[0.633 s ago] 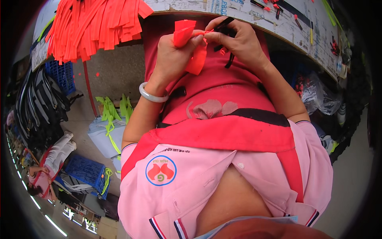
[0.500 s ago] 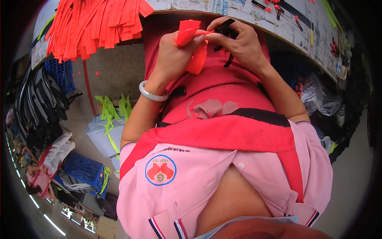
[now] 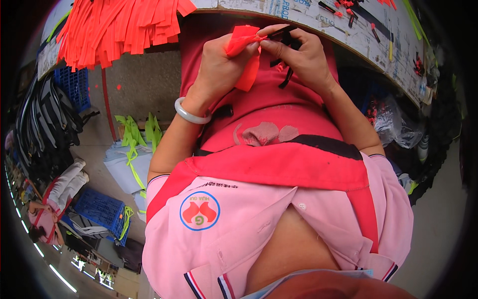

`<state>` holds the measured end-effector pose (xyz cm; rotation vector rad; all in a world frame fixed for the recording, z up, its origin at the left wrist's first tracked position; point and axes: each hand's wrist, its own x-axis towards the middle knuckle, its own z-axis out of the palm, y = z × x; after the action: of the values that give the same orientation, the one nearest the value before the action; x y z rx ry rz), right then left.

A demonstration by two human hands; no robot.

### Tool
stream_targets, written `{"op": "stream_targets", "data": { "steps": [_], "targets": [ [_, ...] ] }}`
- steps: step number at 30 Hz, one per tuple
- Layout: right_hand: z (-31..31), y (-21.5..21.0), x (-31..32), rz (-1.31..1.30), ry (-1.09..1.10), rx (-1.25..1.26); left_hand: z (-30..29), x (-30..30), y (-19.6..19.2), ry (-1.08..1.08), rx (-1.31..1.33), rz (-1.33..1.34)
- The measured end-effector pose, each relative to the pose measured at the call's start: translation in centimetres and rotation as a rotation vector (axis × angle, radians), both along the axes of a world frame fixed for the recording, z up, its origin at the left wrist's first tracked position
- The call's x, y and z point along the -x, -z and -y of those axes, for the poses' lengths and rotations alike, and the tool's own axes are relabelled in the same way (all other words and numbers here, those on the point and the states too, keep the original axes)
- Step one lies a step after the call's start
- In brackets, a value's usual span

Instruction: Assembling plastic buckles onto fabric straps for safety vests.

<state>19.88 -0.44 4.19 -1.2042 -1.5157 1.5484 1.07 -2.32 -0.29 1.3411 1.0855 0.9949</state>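
My left hand (image 3: 219, 67) is closed on a bright orange-red fabric strip (image 3: 249, 74). One end of the strip sticks up above the fingers and the other hangs below them. Close beside it, my right hand (image 3: 309, 59) pinches several short black strips (image 3: 287, 79) with small red bits among them. The fingertips of both hands nearly meet where the orange-red fabric narrows and twists toward the black pieces. Exactly how the two join is hidden by the fingers. Both hands are over my red apron (image 3: 279, 110), just short of the table edge.
A thick bunch of orange-red strips (image 3: 117, 30) hangs over the edge of the worn white table (image 3: 308, 16) at the far left. Small black-and-red pieces (image 3: 351, 17) lie at the table's right. Blue crates (image 3: 99, 212), dark straps (image 3: 42, 119) and another person (image 3: 50, 214) are at left.
The orange-red strip's upper end is more bunched and has moved slightly right, its narrowed part drawn nearer the right hand's fingers. Both hands keep their grips.
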Motion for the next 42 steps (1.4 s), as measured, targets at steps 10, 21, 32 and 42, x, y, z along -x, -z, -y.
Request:
{"op": "stream_targets", "data": {
  "steps": [10,21,32,42],
  "targets": [
    [-0.5,1.4,-0.6,0.053,-0.067,-0.055,-0.1,-0.4,0.6,-0.037,-0.098,0.004],
    [-0.7,1.6,-0.2,0.091,-0.091,-0.151,-0.1,0.1,0.4,-0.036,-0.055,0.024],
    [-1.3,1.3,-0.3,-0.036,0.007,0.039,-0.7,-0.2,0.1,-0.067,0.042,0.196],
    [-1.2,1.6,-0.4,0.096,-0.099,-0.199,-0.3,0.0,0.5,-0.051,0.001,0.129]
  ]
}}
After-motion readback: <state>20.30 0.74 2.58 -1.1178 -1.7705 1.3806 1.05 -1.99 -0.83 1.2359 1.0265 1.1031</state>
